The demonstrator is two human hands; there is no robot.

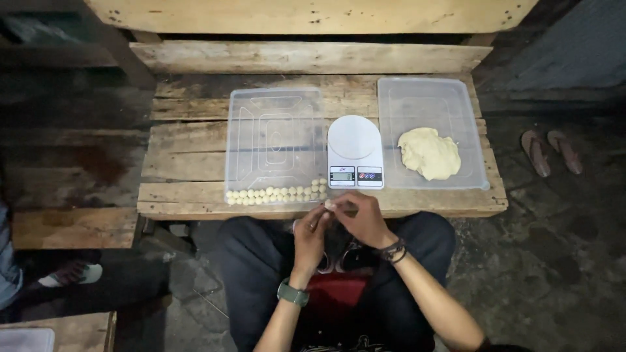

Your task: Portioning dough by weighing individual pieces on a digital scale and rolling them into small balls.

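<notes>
Head view: both hands pinch a small dough bit [330,205], left hand [309,236] and right hand [360,219] closed round it, by the tray [274,111] edge where balls [277,193] line up.

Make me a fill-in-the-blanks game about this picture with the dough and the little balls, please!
1. The person's left hand and right hand together pinch one small ____ of dough.
2. The white kitchen scale stands ____ the two clear plastic trays.
3. The big dough lump lies in the tray on the ____ side.
4. The rolled dough balls sit in rows along the ____ edge of the other tray.

Missing words: ball; between; right; near
</notes>
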